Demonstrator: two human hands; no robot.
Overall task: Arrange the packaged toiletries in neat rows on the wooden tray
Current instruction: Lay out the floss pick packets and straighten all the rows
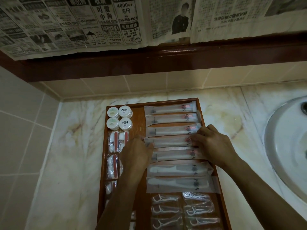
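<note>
Wooden tray [140, 113] on marble counter [79, 146], long axis running away from person. Sachets lie crosswise in stacked row. Left hand [137, 151] pinches left end of fourth sachet [171, 141]; right hand [211, 141] fingers curl over its right end. Sachet long axis left-right, logo end right.

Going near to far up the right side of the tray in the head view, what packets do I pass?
Clear packets of white floss picks → two frosted packets holding white combs → frosted razor packet under both hands → three more frosted razor packets → far rim of the wooden tray.
</note>
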